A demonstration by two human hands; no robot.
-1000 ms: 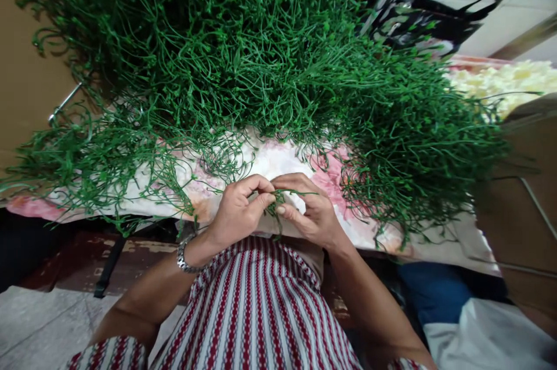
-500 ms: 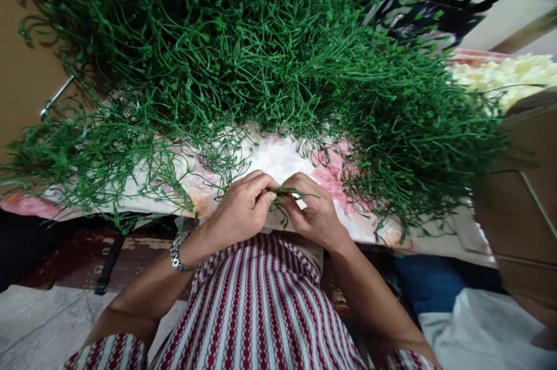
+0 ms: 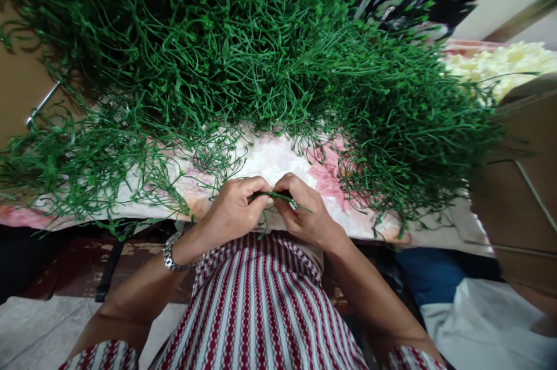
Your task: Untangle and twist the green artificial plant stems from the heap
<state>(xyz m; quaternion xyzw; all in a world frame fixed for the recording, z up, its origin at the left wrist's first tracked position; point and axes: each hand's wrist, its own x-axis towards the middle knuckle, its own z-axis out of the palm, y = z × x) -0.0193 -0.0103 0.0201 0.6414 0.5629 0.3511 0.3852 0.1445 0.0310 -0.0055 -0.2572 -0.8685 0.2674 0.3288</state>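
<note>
Thin green plant stems (image 3: 278, 195) stretch between my two hands at the front edge of the table. My left hand (image 3: 237, 210) is closed, thumb and forefinger pinching them; a silver watch band circles that wrist. From the other side, the closed fingers of my right hand (image 3: 307, 213) pinch the same stems, and a loose end sticks out past them. One thin green end dangles below the fingertips. Just beyond my hands rises a large heap of green stems (image 3: 243, 51) with small budded tips. A smaller, looser bunch (image 3: 87, 167) spreads to the left.
A floral tablecloth (image 3: 270, 155) lies under the stems. Pale yellow flowers (image 3: 509, 65) are at the far right, near a dark bag (image 3: 430, 2) with black handles. Brown cardboard (image 3: 517, 196) stands at the right edge. A metal rod (image 3: 43, 103) is at the left.
The dangling stem end has shifted left, and the stems now reach further into my left hand's grip. Both hands stay closed at nearly the same place. The view has tilted slightly.
</note>
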